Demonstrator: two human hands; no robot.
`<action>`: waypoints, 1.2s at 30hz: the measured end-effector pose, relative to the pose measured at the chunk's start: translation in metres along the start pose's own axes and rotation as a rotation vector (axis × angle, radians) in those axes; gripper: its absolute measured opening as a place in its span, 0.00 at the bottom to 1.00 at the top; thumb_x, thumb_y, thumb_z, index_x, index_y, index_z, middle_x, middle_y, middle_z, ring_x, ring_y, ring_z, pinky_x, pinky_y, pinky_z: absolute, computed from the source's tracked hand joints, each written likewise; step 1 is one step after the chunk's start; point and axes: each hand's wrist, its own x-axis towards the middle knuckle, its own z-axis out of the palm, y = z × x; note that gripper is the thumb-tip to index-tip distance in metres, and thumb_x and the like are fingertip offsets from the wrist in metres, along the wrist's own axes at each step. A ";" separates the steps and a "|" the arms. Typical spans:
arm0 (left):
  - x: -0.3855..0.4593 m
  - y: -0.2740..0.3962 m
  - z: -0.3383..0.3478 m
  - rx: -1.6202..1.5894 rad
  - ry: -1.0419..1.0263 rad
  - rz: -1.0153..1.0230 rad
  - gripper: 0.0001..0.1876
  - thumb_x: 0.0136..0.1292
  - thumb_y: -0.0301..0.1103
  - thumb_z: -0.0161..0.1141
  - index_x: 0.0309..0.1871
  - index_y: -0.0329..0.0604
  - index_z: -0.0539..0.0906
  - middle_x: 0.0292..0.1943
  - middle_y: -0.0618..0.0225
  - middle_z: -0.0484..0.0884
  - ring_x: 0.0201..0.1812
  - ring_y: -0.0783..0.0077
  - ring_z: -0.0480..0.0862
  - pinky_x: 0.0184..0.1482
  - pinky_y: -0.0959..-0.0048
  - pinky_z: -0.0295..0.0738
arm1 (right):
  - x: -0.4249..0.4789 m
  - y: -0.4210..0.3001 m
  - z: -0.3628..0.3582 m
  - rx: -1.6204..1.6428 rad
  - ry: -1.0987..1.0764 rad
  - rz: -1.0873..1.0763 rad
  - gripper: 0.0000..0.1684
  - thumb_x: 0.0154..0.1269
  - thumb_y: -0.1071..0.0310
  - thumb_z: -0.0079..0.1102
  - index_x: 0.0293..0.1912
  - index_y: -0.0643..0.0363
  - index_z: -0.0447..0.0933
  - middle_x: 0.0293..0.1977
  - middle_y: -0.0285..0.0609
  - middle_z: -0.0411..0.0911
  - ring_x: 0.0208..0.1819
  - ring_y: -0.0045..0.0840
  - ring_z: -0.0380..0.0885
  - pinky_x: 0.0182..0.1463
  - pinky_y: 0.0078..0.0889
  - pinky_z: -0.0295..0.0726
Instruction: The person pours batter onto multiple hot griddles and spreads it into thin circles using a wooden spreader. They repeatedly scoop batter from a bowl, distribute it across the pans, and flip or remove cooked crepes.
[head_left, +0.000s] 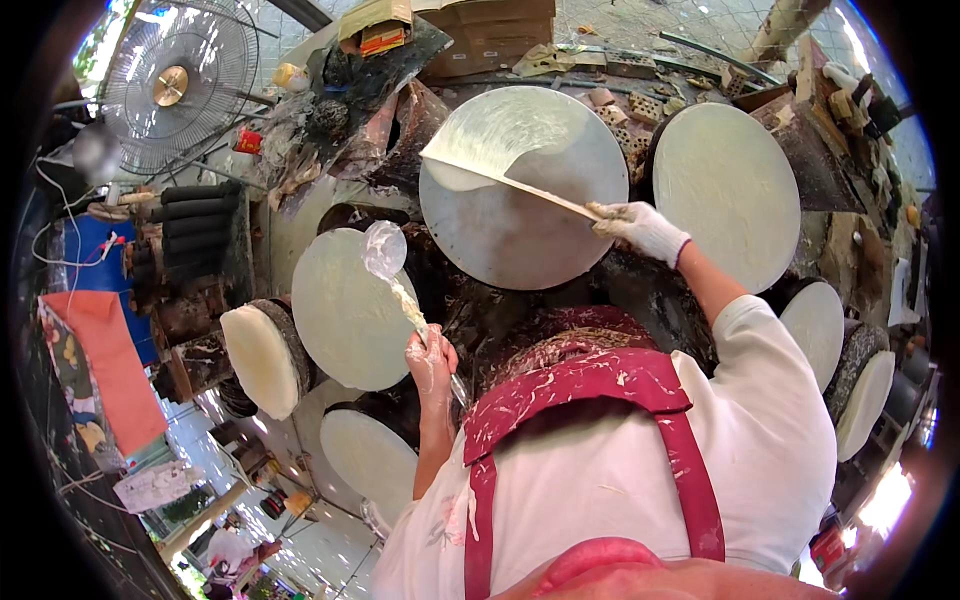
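Before me lies a large round metal griddle (525, 247), its far-left part covered by a swirled film of pale batter (510, 127). My right hand (646, 231), in a white knit glove, grips the end of a long wooden spreader (517, 184). The spreader reaches across the griddle, its far end at the edge of the batter. In my bare left hand (431, 360) is the handle of a ladle (385, 250), crusted with batter. The ladle's bowl is over the right part of another round griddle (349, 307) that bears a pale layer.
A pale-covered griddle (726, 195) stands to the right, with smaller ones beyond my right shoulder. A thick white pad (260, 361) and another round plate (367, 454) are at left. Bricks (645, 109) lie behind; a fan (176, 86) stands far left.
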 end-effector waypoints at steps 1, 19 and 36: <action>-0.004 -0.001 0.002 -0.011 0.012 -0.002 0.08 0.78 0.31 0.50 0.42 0.34 0.73 0.17 0.75 0.63 0.12 0.82 0.62 0.13 0.79 0.54 | -0.001 -0.003 -0.014 -0.021 0.009 -0.109 0.26 0.70 0.61 0.67 0.64 0.58 0.77 0.46 0.28 0.84 0.39 0.08 0.75 0.46 0.16 0.77; -0.003 -0.014 0.021 0.325 0.250 -0.008 0.10 0.75 0.32 0.52 0.35 0.38 0.72 0.18 0.71 0.68 0.12 0.77 0.69 0.14 0.74 0.62 | 0.055 -0.071 -0.066 -0.399 -0.284 0.008 0.30 0.67 0.56 0.66 0.66 0.53 0.76 0.34 0.28 0.83 0.27 0.10 0.71 0.31 0.17 0.71; 0.002 -0.016 0.009 1.432 0.009 0.280 0.11 0.74 0.36 0.50 0.43 0.35 0.73 0.28 0.43 0.84 0.33 0.38 0.85 0.36 0.44 0.79 | 0.036 -0.045 -0.051 -0.298 -0.432 0.067 0.27 0.68 0.59 0.66 0.65 0.52 0.77 0.34 0.26 0.81 0.26 0.08 0.69 0.29 0.15 0.70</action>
